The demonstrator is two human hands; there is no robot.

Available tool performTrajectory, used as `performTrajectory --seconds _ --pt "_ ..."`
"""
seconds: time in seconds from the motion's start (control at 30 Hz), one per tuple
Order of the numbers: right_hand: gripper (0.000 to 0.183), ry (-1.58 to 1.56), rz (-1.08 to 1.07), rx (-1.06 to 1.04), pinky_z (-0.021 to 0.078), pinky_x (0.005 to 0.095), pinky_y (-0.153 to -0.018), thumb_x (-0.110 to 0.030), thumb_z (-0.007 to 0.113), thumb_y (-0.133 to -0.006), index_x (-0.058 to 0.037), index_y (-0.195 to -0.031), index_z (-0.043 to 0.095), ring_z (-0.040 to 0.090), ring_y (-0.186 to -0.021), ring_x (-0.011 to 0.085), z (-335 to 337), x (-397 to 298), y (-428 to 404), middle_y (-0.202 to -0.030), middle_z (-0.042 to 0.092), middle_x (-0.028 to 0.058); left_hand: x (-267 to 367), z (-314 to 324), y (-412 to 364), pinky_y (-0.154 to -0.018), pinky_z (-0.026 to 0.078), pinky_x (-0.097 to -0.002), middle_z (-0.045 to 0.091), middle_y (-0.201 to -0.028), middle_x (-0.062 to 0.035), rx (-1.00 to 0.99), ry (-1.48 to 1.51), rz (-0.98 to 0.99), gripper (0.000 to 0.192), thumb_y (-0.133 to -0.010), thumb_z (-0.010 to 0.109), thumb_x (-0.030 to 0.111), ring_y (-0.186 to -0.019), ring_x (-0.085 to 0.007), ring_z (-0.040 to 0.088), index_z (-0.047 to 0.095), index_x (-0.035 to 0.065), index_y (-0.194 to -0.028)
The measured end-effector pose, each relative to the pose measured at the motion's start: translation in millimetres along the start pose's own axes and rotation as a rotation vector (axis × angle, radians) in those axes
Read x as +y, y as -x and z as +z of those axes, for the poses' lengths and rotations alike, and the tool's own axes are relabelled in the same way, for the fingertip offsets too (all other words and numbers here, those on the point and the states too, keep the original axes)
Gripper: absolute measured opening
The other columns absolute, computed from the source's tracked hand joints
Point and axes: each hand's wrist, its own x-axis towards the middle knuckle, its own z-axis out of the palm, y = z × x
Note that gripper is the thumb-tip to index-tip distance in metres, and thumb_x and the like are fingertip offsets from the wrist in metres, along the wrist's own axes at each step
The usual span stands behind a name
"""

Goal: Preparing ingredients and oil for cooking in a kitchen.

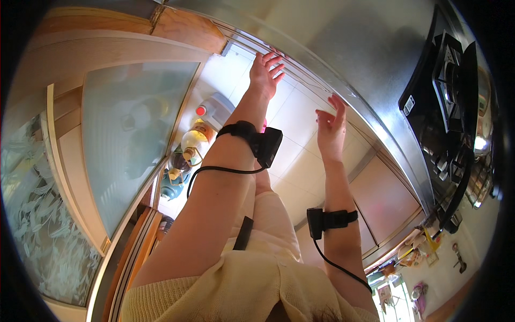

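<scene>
My left hand (265,76) reaches out just below the front edge of a stainless steel counter (322,74), palm turned up and fingers apart. Nothing lies in it. To its right, my right hand (333,131) is raised near the same edge, fingers loosely bent and holding nothing. Whether its fingertips touch the metal I cannot tell. A black strapped device (268,147) with a cable sits on my left forearm, and a similar black device (316,223) on my right. Below both hands lies the pale tiled floor (291,133).
On the left stands a cabinet door (136,108) with a frosted glass panel. Beside it on the floor are a bottle of yellow oil (197,139), a grey jug with a red cap (217,110) and other bottles. A black gas stove (426,104) occupies the counter at right.
</scene>
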Motion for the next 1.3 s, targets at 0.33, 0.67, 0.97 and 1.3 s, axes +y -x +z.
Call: performTrajectory --seconds 0.33,0.67,0.97,1.3 --pt "0.038 0.066 0.123 -0.246 0.0530 0.0289 -0.069 0.005 0.050 -0.083 -0.0034 -0.120 0.049 0.067 -0.084 0.0192 21.5 26.2 54.3 -0.117 0.057 0.0122 6.1 0.6 -10.8 -0.108 0.021 -0.0468 0.031 -0.144 -0.0106 -0.029 -0.023 -0.018 0.061 -0.096 0.024 0.050 -0.131 -0.0333 0.030 0.026 0.0091 -0.141" --pt "0.026 0.029 0.053 -0.226 0.0531 0.0302 -0.064 0.002 0.052 -0.083 -0.0003 -0.109 0.055 0.066 -0.074 0.0220 41.8 22.5 59.4 -0.109 0.060 0.0136 -9.2 -65.9 -5.7 -0.091 0.036 -0.0377 0.055 -0.107 -0.0020 0.062 -0.256 -0.032 0.031 -0.091 0.052 0.033 -0.089 -0.0186 0.040 0.051 0.0108 -0.113" --pt "0.023 -0.022 0.112 -0.352 0.0519 0.0276 -0.070 -0.003 0.050 -0.089 0.0012 -0.110 0.057 0.065 -0.084 0.0180 80.3 19.8 56.8 -0.104 0.064 0.0113 -20.1 -176.9 59.5 -0.074 0.043 -0.0280 0.061 -0.086 -0.0013 0.262 -0.584 -0.025 0.019 -0.087 0.060 0.020 -0.075 -0.0123 0.051 0.058 0.0078 -0.102" --pt "0.032 0.274 -0.135 -0.010 0.0493 0.0390 -0.078 0.006 0.048 -0.076 -0.0055 -0.103 0.060 0.060 -0.088 0.0342 112.2 37.3 12.3 -0.104 0.060 0.0148 -23.6 -219.7 89.6 -0.072 0.047 -0.0270 0.061 -0.090 -0.0053 0.298 -0.585 0.063 0.011 -0.086 0.057 0.011 -0.077 -0.0137 0.057 0.058 0.0037 -0.093"
